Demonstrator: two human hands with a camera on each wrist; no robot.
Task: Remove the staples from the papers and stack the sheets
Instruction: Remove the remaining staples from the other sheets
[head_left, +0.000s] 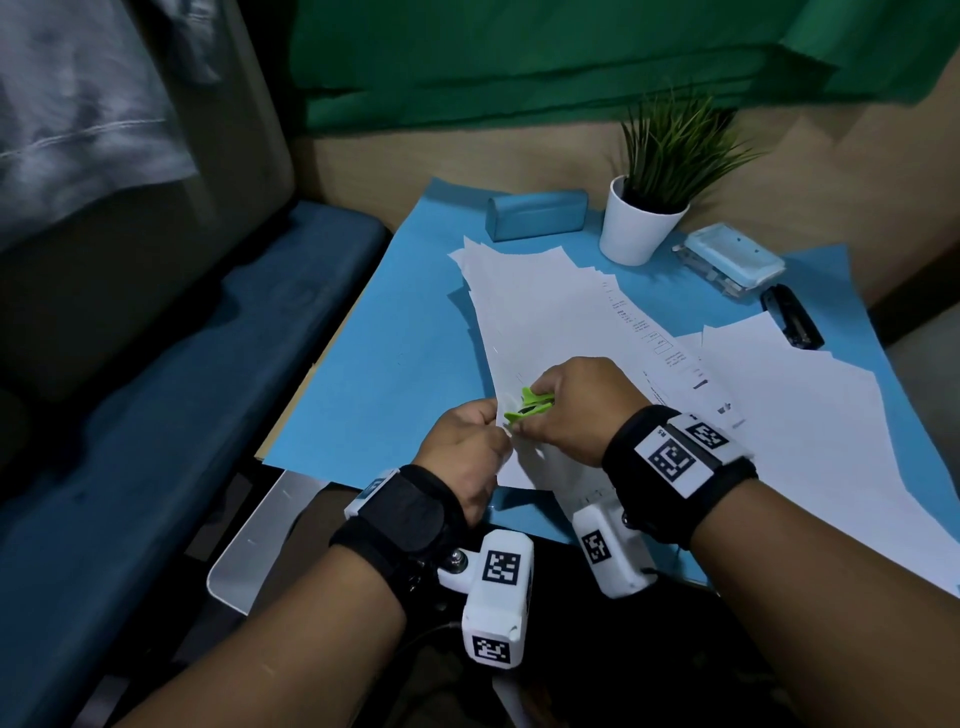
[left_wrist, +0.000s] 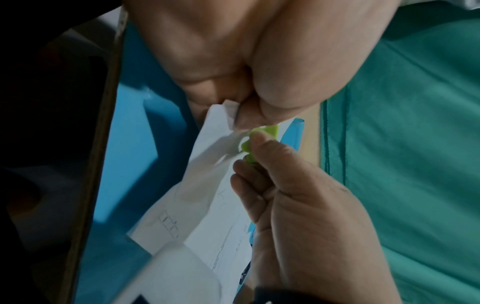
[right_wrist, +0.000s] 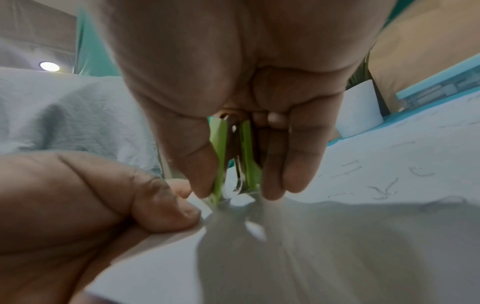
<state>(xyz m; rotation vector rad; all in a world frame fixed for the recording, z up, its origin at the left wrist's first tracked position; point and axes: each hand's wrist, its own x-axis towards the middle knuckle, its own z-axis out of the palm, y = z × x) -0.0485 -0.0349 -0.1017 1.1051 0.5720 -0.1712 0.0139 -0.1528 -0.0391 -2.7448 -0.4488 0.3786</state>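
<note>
Our right hand (head_left: 574, 410) squeezes the green staple remover (head_left: 529, 404), its claws biting the stapled corner of the papers (head_left: 550, 322) at seven o'clock on the bench (head_left: 374, 374). Immediately at nine o'clock of the remover, our left hand (head_left: 467, 447) fingers (right_wrist: 166, 214) pinch that corner; the sheets' long axis runs toward one o'clock.

A white pot (head_left: 636, 228) with a spiky green plant (head_left: 675, 145) stands at the far side of the blue table cover (head_left: 395, 364), with a closed blue case (head_left: 537, 214) lying just to its left. To the pot's right lies a pale blue box on a clear tray (head_left: 732, 262), and near that a black stapler (head_left: 792, 316). Green cloth (head_left: 519, 57) hangs behind the table, and a dark blue cushioned seat (head_left: 182, 374) runs along its left side
</note>
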